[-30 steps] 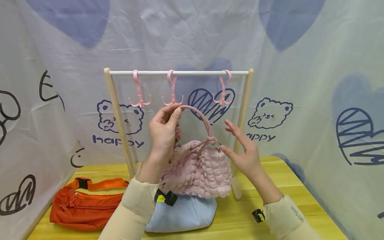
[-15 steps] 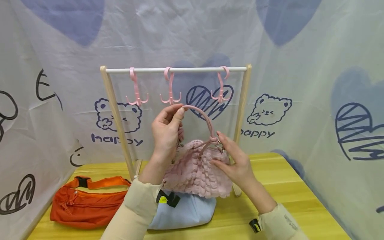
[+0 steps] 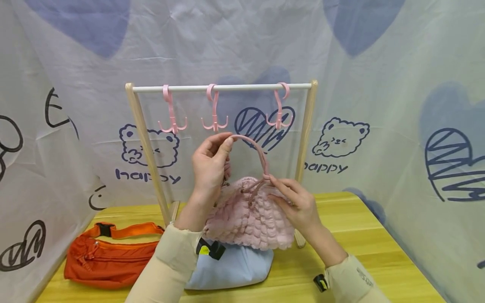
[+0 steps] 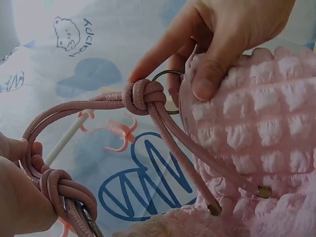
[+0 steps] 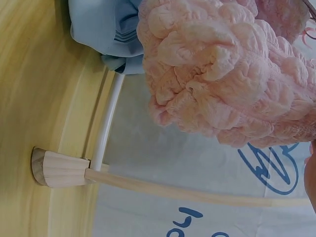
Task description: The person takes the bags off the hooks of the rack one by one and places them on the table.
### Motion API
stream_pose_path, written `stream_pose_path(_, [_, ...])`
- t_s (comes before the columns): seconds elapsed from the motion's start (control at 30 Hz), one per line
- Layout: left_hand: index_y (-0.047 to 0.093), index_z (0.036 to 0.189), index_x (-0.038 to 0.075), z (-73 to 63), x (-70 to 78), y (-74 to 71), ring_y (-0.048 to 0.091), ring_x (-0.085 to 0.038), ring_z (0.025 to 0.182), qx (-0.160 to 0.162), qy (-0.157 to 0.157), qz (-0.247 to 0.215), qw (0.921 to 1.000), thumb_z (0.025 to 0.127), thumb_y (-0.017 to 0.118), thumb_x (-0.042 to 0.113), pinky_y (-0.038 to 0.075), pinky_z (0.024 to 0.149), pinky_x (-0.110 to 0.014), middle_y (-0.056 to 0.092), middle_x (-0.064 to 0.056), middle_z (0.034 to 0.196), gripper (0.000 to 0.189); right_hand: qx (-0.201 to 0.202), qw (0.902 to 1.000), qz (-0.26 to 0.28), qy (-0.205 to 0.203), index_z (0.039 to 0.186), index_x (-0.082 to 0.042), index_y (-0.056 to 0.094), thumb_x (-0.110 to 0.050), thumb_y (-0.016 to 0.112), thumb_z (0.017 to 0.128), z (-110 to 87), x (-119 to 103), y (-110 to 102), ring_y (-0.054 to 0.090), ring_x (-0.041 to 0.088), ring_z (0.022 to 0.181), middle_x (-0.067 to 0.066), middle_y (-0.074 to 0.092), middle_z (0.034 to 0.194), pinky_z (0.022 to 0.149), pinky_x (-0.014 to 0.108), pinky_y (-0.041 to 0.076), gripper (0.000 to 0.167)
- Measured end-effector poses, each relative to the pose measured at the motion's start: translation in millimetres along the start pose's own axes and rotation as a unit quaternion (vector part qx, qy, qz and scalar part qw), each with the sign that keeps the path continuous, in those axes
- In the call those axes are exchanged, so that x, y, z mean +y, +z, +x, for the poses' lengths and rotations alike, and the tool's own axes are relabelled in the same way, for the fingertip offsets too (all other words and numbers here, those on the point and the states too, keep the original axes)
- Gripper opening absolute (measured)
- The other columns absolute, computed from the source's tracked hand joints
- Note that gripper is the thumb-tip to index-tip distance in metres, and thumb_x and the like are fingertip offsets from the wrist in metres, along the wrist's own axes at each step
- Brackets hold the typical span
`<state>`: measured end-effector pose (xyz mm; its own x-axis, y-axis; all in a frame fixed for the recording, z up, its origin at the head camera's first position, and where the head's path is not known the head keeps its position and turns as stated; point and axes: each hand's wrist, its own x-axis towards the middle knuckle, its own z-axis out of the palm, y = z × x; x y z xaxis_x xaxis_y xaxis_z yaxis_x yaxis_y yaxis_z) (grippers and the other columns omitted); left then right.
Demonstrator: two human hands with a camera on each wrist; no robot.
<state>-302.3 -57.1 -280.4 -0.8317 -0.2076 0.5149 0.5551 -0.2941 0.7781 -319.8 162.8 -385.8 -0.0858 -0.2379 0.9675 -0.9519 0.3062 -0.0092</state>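
A pink puffy handbag [image 3: 248, 225] hangs in front of the rack by its thin pink handle [image 3: 258, 150]. My left hand [image 3: 209, 166] pinches the handle near its top between thumb and fingers. At the bag's right upper corner, my right hand [image 3: 299, 206] pinches the edge, thumb in front and other fingers behind. Its index finger touches the handle's knot [image 4: 143, 96], beside a metal ring [image 4: 167, 73] in the left wrist view. The right wrist view shows mostly the bag's puckered side [image 5: 217, 74]; only a sliver of hand appears there.
A wooden rack with a white rail [image 3: 246, 88] carries pink hooks [image 3: 214, 120] behind my hands. An orange waist bag [image 3: 110, 261] lies at left on the yellow table [image 3: 352, 235]. Below the handbag sits a light blue bag [image 3: 231, 269]. Printed cloth encloses the table.
My right hand has come inward from the right and taken hold of the bag's corner by the knot. The left hand keeps the handle, nearly still.
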Motion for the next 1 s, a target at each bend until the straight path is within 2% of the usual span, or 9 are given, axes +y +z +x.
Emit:
stream_pose_path(0.2, [0.073, 0.115, 0.002, 0.7, -3.5, -5.7, 0.042, -0.009, 0.052, -0.005, -0.008, 0.029, 0.9995, 0.101, 0.071, 0.012, 0.032, 0.04, -0.02, 0.066, 0.002, 0.083, 0.018, 0.006, 0.9998, 0.015, 0.009, 0.125, 0.006, 0.072, -0.016, 0.071, 0.099, -1.1, 2.3, -0.2, 0.071, 0.033, 0.085, 0.02, 0.073, 0.104, 0.085, 0.022, 0.059, 0.034])
stream_pose_path(0.33, [0.074, 0.114, 0.002, 1.4, -7.4, -8.7, 0.043, -0.008, 0.054, -0.005, -0.002, 0.051, 0.9987, 0.1, 0.071, 0.011, 0.032, 0.04, -0.018, 0.067, -0.002, 0.086, 0.017, 0.03, 0.9971, 0.052, 0.047, 0.118, 0.01, 0.073, -0.005, 0.075, 0.094, -3.6, 2.2, -1.5, 0.072, 0.031, 0.087, 0.023, 0.073, 0.103, 0.085, 0.022, 0.059, 0.029])
stream_pose_path(0.43, [0.074, 0.114, -0.001, 2.6, -10.7, -10.0, 0.055, -0.006, 0.065, -0.005, 0.021, 0.08, 0.9965, 0.099, 0.071, 0.007, 0.044, 0.051, -0.017, 0.073, -0.007, 0.093, 0.017, 0.056, 0.9915, 0.078, 0.088, 0.114, 0.012, 0.074, 0.014, 0.076, 0.084, -5.3, 0.9, -2.9, 0.072, 0.023, 0.093, 0.025, 0.073, 0.103, 0.085, 0.022, 0.059, 0.031])
stream_pose_path(0.57, [0.074, 0.114, -0.004, 3.4, -15.0, -12.1, 0.066, -0.009, 0.086, -0.008, 0.05, 0.12, 0.9915, 0.099, 0.071, 0.004, 0.056, 0.077, -0.02, 0.077, -0.012, 0.102, 0.017, 0.083, 0.9813, 0.095, 0.145, 0.112, 0.013, 0.074, 0.029, 0.073, 0.075, -5.9, -2.4, -4.9, 0.071, 0.012, 0.097, 0.027, 0.072, 0.102, 0.084, 0.02, 0.059, 0.041])
stream_pose_path(0.7, [0.074, 0.114, -0.003, 1.5, -19.8, -16.3, 0.066, -0.011, 0.087, -0.016, 0.058, 0.145, 0.9876, 0.099, 0.07, 0.004, 0.056, 0.078, -0.021, 0.077, -0.016, 0.103, 0.017, 0.109, 0.969, 0.111, 0.192, 0.112, 0.013, 0.074, 0.028, 0.072, 0.078, -5.0, -4.3, -6.6, 0.072, 0.011, 0.099, 0.023, 0.074, 0.104, 0.086, 0.021, 0.059, 0.038])
stream_pose_path(0.87, [0.075, 0.113, -0.001, -2.5, -25.6, -22.8, 0.065, -0.011, 0.086, -0.022, 0.068, 0.176, 0.9819, 0.1, 0.07, 0.008, 0.054, 0.076, -0.02, 0.075, -0.015, 0.101, 0.016, 0.128, 0.9532, 0.118, 0.247, 0.112, 0.01, 0.075, 0.02, 0.075, 0.082, -4.1, -7.4, -9.6, 0.073, 0.011, 0.099, 0.01, 0.077, 0.108, 0.084, 0.023, 0.06, 0.032])
stream_pose_path(1.0, [0.076, 0.115, 0.003, -5.2, -28.8, -26.5, 0.065, -0.014, 0.085, -0.027, 0.064, 0.199, 0.9776, 0.1, 0.071, 0.011, 0.054, 0.073, -0.021, 0.074, -0.013, 0.1, 0.017, 0.147, 0.9452, 0.139, 0.256, 0.113, 0.012, 0.074, 0.02, 0.074, 0.084, -2.2, -9.6, -11.0, 0.073, 0.011, 0.099, 0.006, 0.078, 0.108, 0.085, 0.022, 0.059, 0.03])
